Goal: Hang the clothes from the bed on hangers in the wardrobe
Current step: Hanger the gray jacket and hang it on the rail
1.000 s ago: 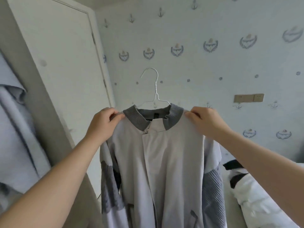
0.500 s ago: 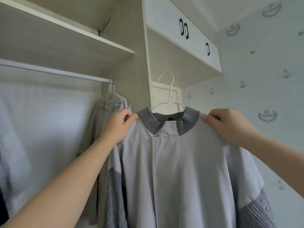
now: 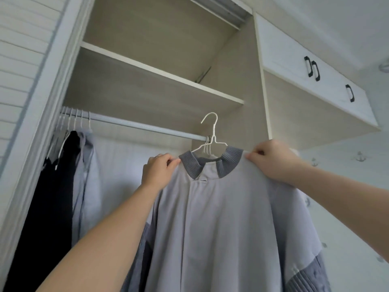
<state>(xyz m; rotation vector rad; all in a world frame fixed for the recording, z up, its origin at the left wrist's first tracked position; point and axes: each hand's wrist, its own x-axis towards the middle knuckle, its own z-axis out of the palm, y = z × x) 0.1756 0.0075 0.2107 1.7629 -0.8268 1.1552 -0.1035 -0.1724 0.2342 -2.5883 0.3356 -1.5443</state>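
Grey jacket [image 3: 221,218] on white wire hanger [image 3: 213,131], raised before the wardrobe rail [image 3: 147,125], hook not yet over it. Fingers of left hand [image 3: 157,171] and right hand [image 3: 271,161] pinched on its shoulders. Risk: hook snagging other hangers [image 3: 207,145] crowded at rail's end.

Anchor-print wallpaper [image 3: 341,165] at R; white cupboard doors [image 3: 290,55] w/ black handles [image 3: 313,69] above.
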